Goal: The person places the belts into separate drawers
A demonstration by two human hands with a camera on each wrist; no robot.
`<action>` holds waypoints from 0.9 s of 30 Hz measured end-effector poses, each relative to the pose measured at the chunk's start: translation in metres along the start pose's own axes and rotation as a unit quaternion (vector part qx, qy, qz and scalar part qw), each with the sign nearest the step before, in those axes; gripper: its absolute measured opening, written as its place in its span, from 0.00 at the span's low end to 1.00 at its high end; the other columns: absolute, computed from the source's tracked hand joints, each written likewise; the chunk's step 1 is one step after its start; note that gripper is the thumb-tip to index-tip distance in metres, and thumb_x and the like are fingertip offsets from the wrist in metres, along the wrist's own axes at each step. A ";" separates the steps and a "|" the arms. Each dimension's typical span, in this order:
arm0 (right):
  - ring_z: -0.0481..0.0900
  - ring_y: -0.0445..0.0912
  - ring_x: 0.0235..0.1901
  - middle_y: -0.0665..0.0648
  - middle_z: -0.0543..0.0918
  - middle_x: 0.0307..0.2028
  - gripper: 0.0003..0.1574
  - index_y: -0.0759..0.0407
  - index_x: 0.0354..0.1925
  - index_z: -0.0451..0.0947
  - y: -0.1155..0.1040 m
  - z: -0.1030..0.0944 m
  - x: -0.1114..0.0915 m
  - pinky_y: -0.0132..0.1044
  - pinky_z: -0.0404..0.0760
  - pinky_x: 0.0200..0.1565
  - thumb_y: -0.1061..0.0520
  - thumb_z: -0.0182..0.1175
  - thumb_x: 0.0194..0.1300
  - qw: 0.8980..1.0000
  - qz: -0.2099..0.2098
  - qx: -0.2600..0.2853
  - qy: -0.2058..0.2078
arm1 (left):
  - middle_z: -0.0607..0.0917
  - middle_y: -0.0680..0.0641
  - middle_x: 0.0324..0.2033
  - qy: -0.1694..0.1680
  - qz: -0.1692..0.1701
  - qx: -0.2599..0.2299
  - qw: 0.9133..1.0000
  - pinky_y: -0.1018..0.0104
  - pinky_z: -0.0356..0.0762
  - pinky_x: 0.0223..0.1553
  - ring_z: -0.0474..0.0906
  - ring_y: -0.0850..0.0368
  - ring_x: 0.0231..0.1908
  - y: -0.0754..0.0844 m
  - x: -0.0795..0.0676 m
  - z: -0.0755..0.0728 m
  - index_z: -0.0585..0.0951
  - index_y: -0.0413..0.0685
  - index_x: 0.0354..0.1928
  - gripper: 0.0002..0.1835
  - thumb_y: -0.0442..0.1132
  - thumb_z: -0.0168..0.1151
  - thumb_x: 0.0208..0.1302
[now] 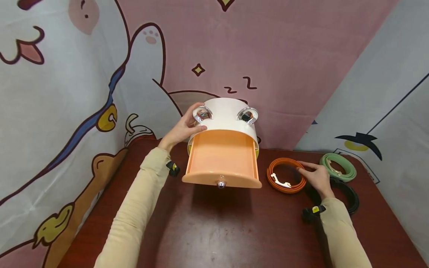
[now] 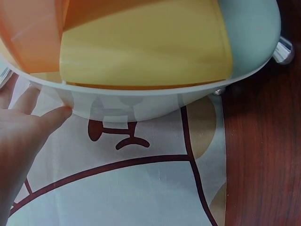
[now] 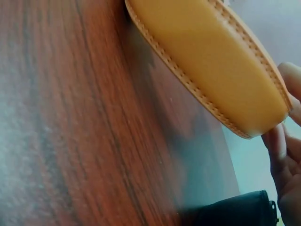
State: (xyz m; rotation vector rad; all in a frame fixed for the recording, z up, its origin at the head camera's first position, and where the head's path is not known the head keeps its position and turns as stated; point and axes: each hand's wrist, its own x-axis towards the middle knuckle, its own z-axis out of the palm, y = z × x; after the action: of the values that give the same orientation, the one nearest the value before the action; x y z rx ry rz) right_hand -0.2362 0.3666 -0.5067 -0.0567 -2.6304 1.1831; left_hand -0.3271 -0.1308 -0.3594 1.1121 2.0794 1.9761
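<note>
A white desktop drawer box [image 1: 225,111] with two round chrome-rimmed eyes stands at the back of the table. Its orange drawer [image 1: 222,152] is pulled out, and no contents show inside. My left hand [image 1: 185,128] rests against the box's left side, thumb and fingers extended around the left eye; in the left wrist view the thumb [image 2: 59,117] touches the white shell. To the right, my right hand [image 1: 316,178] pinches the edge of a coiled orange belt [image 1: 286,188]. The right wrist view shows the stitched belt [image 3: 211,66] between thumb and fingers, tilted above the wood.
A coiled green belt [image 1: 348,169] and a coiled black belt [image 1: 353,199] lie at the right, beside and behind my right hand. The brown table [image 1: 214,230] meets a cartoon-printed cloth [image 1: 268,48] along the back. In the left wrist view, a yellow lower drawer [image 2: 146,47] sits in the box.
</note>
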 end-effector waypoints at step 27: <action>0.74 0.33 0.24 0.28 0.76 0.25 0.28 0.62 0.52 0.82 -0.041 -0.009 -0.012 0.27 0.68 0.23 0.45 0.68 0.60 0.996 0.034 0.022 0.075 | 0.70 0.38 0.61 -0.001 -0.003 0.001 1.000 0.55 0.64 0.59 0.69 0.51 0.58 0.003 0.000 0.000 0.54 0.50 0.72 0.40 0.22 0.59 0.63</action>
State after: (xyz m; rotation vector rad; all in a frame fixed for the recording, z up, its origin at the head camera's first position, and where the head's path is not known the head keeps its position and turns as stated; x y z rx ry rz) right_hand -0.2198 0.3443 -0.4728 -0.2200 -2.4898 1.2085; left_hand -0.3254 -0.1311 -0.3567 1.1049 2.0818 1.9705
